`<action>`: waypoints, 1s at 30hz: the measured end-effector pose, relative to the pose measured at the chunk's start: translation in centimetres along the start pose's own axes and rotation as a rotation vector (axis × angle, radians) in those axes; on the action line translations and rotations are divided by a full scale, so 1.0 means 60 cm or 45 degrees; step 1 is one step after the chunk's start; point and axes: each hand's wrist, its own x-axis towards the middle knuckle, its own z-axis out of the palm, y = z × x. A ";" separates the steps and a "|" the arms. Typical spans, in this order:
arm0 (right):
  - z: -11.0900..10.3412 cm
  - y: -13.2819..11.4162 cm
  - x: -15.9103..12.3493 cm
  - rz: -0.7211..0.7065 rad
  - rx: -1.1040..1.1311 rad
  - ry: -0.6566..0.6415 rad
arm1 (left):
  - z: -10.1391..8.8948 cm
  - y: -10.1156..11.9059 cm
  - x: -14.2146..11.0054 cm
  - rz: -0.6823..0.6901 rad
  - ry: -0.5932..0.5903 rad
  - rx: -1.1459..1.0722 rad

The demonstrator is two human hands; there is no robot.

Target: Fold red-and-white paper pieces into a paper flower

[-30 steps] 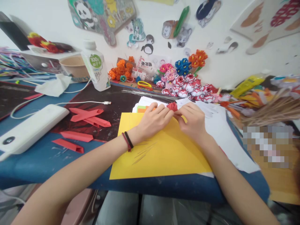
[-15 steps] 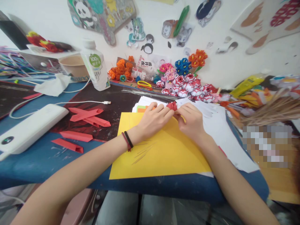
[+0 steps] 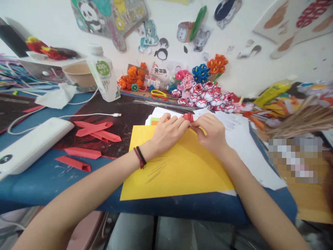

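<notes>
Left hand [image 3: 169,133] and right hand [image 3: 212,132] pinch a folded red piece [image 3: 187,117] by the yellow sheet's [image 3: 182,173] far edge — light, even pressure should protect its folds.

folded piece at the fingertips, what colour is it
The folded piece is red, seen best in the head view.

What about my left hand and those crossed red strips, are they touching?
Apart: the head view shows dark mat and yellow sheet between the left hand and the crossed red strips.
</notes>
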 end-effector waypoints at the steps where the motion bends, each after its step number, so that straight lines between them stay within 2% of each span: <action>1: 0.000 0.000 0.000 0.000 -0.004 0.010 | 0.000 -0.001 0.000 0.004 0.007 -0.001; 7: 0.006 0.005 -0.004 0.012 0.003 0.024 | -0.005 -0.003 -0.001 0.132 0.017 0.029; 12: 0.008 0.011 -0.006 -0.024 0.034 -0.062 | -0.007 -0.003 -0.002 0.236 -0.018 0.034; 14: 0.007 0.010 -0.005 -0.016 0.069 -0.098 | -0.006 -0.003 -0.001 0.218 -0.056 0.014; 21: 0.005 -0.003 0.005 0.207 0.182 -0.053 | 0.001 0.004 0.004 0.043 -0.127 -0.030; 26: 0.004 0.003 0.004 0.285 0.150 0.018 | -0.003 0.008 0.005 -0.050 -0.045 0.042; 30: 0.009 0.010 0.001 0.342 0.104 0.086 | -0.004 0.005 0.004 0.054 -0.069 0.069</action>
